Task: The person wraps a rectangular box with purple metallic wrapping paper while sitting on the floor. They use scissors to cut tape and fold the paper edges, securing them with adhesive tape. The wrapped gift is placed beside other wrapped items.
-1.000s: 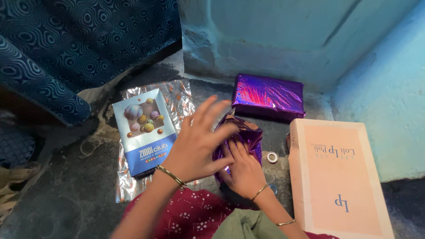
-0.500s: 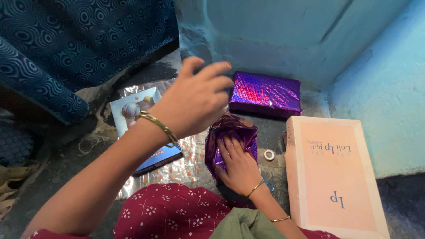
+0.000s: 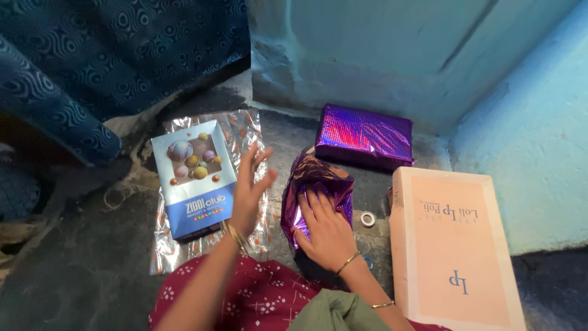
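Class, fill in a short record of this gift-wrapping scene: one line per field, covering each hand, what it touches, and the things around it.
Right hand: right hand flat on the half-wrapped purple parcel, pressing the foil down
Left hand: left hand open, fingers spread, raised over the edge of the blue toy box
Under the box: silver patterned sheet
Behind: finished purple parcel
Right side: peach box, tape roll

Partly hidden under the right hand: the half-wrapped purple parcel; covered in part by the blue window box and the left hand: the clear foil sheet; cut off at the bottom edge: the pale cardboard box; too small to tell apart: the tape roll.
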